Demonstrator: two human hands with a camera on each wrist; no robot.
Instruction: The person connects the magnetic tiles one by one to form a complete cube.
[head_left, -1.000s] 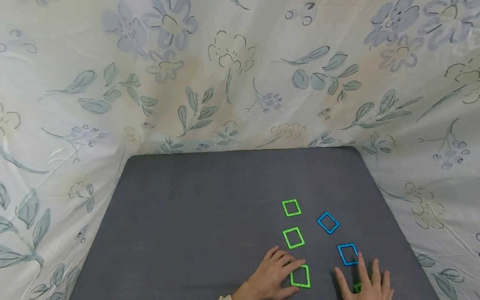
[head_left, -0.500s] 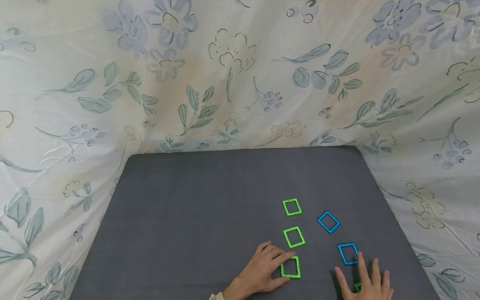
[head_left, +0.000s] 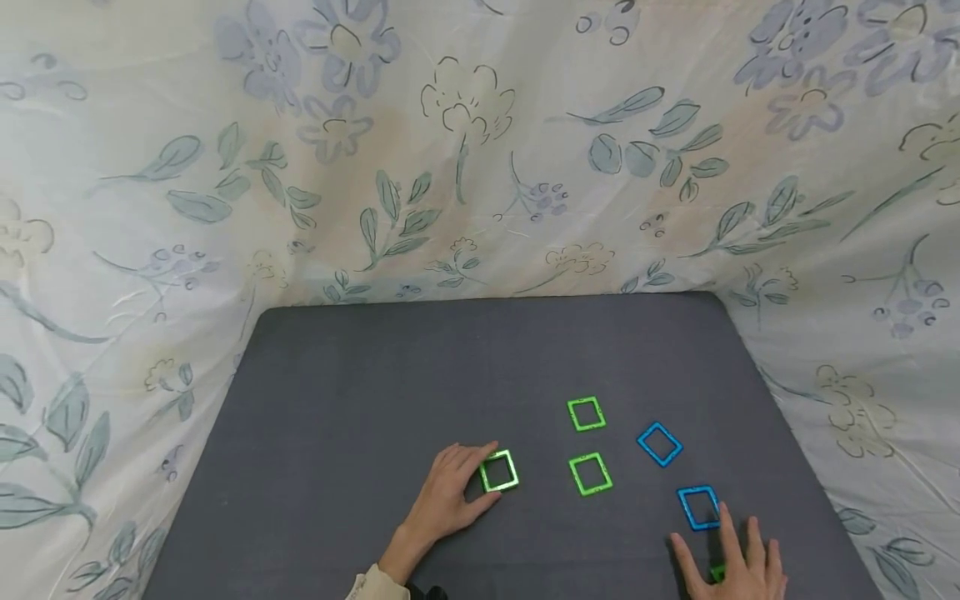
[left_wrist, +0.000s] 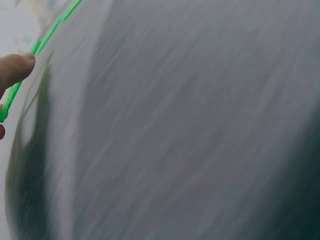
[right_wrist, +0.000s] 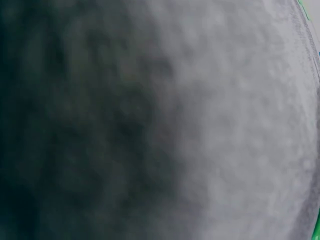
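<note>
In the head view, my left hand (head_left: 444, 493) holds a green square frame (head_left: 513, 468) by its edges, between the thumb and a finger. The left wrist view has part of this green frame (left_wrist: 50, 34) at the upper left, beside a fingertip (left_wrist: 17, 67), with a dark shadow below. My right hand (head_left: 737, 577) lies at the lower right with its fingers spread, over another green piece (head_left: 718, 573) that is mostly covered. One fingertip is at the corner of a blue square frame (head_left: 699, 527). Only slivers of green show at the edge of the right wrist view.
Two green square frames, the far one (head_left: 587, 427) and the nearer one (head_left: 591, 492), lie between the hands. Another blue frame (head_left: 660, 462) is turned like a diamond to their right. A grey tabletop (head_left: 337, 400) is bordered by a flowered cloth (head_left: 480, 225).
My left hand has carried the green frame leftward and away from me, out of its place in front of the two green frames. The right hand has stayed put.
</note>
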